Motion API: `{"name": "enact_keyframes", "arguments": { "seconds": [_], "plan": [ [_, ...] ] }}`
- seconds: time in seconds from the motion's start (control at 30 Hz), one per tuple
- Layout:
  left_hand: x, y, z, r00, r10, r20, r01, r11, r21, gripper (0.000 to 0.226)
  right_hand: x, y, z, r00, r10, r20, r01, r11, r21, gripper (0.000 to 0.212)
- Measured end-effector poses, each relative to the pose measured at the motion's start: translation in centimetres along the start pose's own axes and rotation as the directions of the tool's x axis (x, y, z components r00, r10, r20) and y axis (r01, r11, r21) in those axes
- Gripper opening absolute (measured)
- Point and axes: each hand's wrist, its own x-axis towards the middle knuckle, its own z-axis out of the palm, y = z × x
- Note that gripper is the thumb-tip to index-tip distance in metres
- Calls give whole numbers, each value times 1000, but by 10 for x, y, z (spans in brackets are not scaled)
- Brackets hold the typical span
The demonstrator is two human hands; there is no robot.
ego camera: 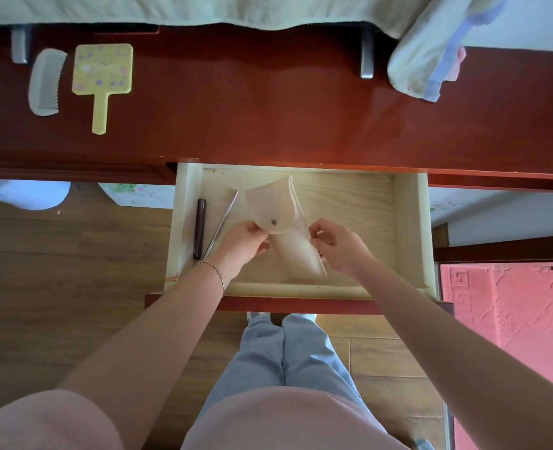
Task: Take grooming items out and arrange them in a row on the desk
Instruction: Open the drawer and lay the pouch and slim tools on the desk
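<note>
Between the left hand (247,243) and right hand (337,245) hangs a pale pink, matt pouch of soft leather-like material (281,219) with a small metal snap. Left of the left hand lie a thin, shiny silver metal rod (221,222) and a dark, glossy plastic stick (199,227) on the pale, unvarnished wooden drawer (350,203). Beyond the hands, the red-brown lacquered desk (252,102) gleams (light reflects off it), carrying a grey plastic comb (46,82) and a yellow, smooth plastic hand mirror (101,76).

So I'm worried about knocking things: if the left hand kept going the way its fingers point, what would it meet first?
Probably only the pale pouch that the left hand already pinches; beyond it, the right hand. Depth is unclear.
</note>
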Motion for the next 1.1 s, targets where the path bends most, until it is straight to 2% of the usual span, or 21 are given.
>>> {"name": "enact_keyframes", "arguments": {
  "seconds": [0.13,0.33,0.5,0.6,0.8,1.0,1.1],
  "plan": [
    [-14,3,-12,996,29,80,-22,996,-83,22,-10,-11,-5,998,-56,-31,56,998,1,21],
    [-32,21,-45,978,166,126,-147,978,-146,26,-12,-36,-20,987,-140,-81,148,985,93,24],
    [-36,61,-71,941,337,24,-329,929,-168,14,2,-79,-31,969,-208,-134,235,944,233,21],
    [-30,91,-85,912,393,-118,-409,895,-179,15,19,-112,-34,958,-232,-169,276,909,312,13],
    [0,136,-114,835,427,-348,-471,880,-51,18,66,-168,-39,989,-121,-79,145,859,490,15],
    [33,157,-133,809,412,-419,-419,904,82,21,104,-200,-28,999,52,-9,-34,766,642,19],
    [47,161,-144,797,407,-446,-394,910,127,24,109,-211,-24,995,92,24,-79,661,746,14]
  ]
}}
